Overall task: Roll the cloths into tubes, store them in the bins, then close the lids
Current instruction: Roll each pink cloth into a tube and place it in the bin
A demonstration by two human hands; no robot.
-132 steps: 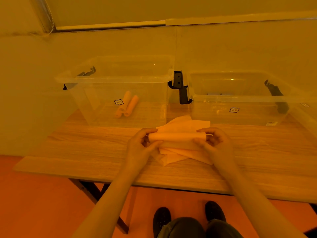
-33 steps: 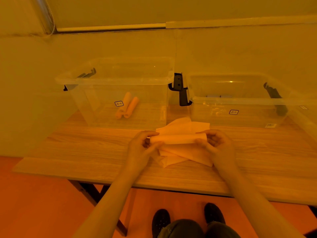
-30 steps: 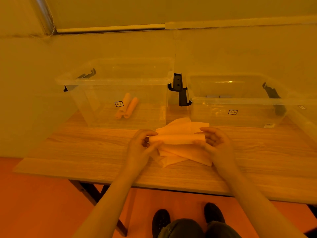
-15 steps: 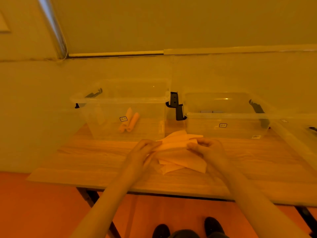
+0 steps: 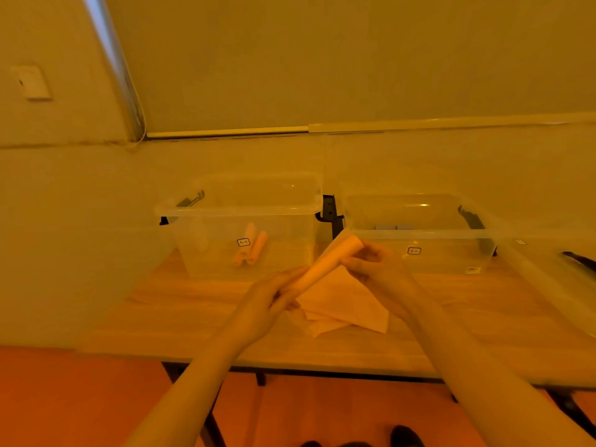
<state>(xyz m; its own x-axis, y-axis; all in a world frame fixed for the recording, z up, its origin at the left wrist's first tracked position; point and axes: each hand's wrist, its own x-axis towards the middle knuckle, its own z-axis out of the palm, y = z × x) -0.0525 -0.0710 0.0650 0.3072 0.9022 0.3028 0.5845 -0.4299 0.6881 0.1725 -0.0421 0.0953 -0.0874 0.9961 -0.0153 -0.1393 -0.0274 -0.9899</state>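
Got my left hand [image 5: 261, 304] and right hand [image 5: 374, 269] both clamped on the roll [image 5: 325, 264], lifted over the table [image 5: 193, 304], pointing at 1 o'clock toward the bins' [image 5: 251, 214] front edge.

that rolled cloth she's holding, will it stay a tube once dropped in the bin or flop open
The rolled cloth, held at both ends by the left hand and right hand, keeps a straight line, so it seems fairly firm. Two rolls in the left bin look still tubular, so probably yes. It may roll slightly.
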